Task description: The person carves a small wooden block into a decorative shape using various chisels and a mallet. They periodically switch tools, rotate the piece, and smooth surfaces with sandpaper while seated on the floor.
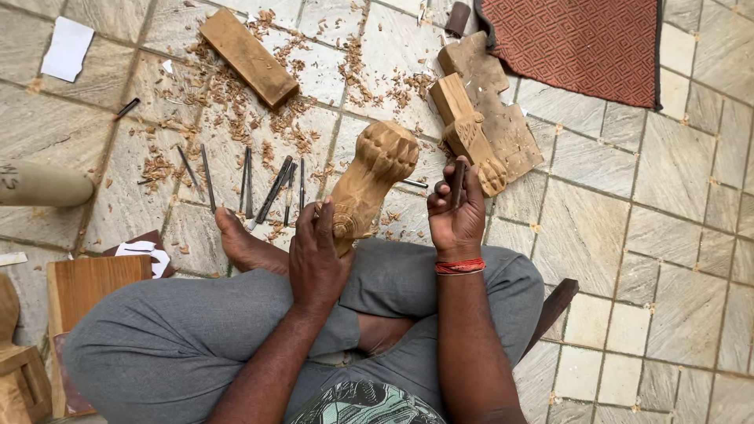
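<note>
Our left hand (316, 255) grips the carved wooden leg (369, 187), which rests on our knee and tilts away over the tiled floor (628, 196). Our right hand (455, 212) is closed around a dark chisel (458, 182) just right of it. More chisels (267, 188) lie among shavings to the left.

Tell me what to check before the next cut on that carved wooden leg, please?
1. Left hand steadies the carved wooden leg: ok.
2. Right hand grips the chisel: ok.
3. Chisel tip placed on the wood: not ok, it is held apart.
4. Bare foot away from the chisels on the floor: not ok, they lie close by.
5. Chisel edge sharp: cannot tell.
</note>
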